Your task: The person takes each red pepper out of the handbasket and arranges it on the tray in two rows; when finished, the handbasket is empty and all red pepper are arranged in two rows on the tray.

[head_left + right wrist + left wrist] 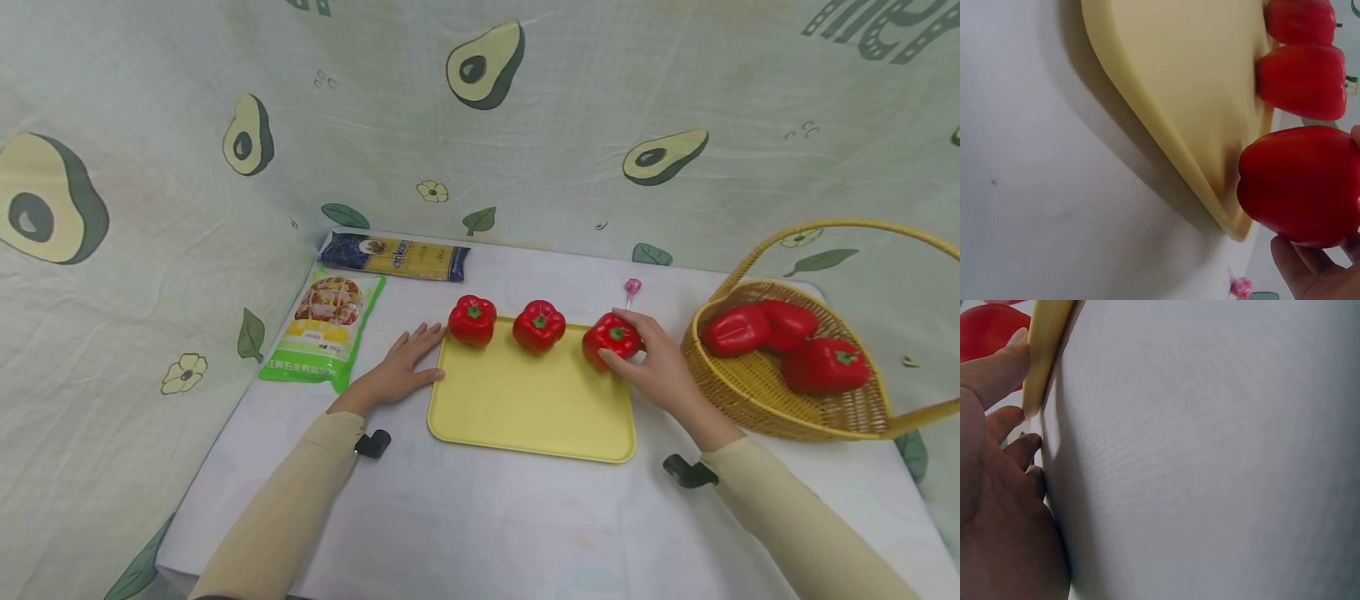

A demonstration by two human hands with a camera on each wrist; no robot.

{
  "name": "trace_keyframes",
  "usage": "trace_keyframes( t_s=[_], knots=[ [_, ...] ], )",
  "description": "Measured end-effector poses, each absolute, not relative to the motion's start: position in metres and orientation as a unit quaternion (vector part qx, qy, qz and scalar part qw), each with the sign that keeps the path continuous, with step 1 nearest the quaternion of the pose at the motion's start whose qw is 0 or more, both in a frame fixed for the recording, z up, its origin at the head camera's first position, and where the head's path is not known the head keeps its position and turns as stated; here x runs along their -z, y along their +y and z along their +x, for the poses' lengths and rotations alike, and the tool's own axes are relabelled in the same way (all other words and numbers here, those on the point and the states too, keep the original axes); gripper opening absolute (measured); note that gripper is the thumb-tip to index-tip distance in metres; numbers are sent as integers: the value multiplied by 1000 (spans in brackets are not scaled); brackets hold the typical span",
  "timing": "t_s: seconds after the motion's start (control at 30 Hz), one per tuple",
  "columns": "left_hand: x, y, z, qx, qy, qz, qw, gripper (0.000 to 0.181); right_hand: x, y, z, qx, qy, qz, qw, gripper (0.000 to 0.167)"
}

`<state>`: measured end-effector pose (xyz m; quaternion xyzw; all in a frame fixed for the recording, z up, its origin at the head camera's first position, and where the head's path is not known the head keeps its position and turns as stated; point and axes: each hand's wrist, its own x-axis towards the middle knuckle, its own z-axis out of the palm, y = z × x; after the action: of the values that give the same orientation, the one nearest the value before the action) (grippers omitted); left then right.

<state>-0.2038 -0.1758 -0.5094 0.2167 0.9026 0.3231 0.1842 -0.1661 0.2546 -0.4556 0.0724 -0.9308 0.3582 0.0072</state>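
Left hand (401, 367), spread, touching the yellow tray (525, 408) at ten o'clock; right hand (660, 367), pinching a red pepper (602, 337) at two.

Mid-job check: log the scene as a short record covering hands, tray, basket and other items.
left hand: touches left edge of yellow tray
right hand: grips right pepper at tray's far right corner
tray: left pepper, middle pepper along far edge
basket: three red peppers
beyond tray: lollipop
left side: green-and-white bag; blue-and-yellow packet behind it
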Motion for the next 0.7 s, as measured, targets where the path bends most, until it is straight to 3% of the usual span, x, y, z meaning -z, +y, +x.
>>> trace_keyframes(
  t_s=[0.7],
  knots=[
    [510,-176,-203,-322,904,216,183,79,458,250,-171,-330,-941,70,-23,82]
  ],
)
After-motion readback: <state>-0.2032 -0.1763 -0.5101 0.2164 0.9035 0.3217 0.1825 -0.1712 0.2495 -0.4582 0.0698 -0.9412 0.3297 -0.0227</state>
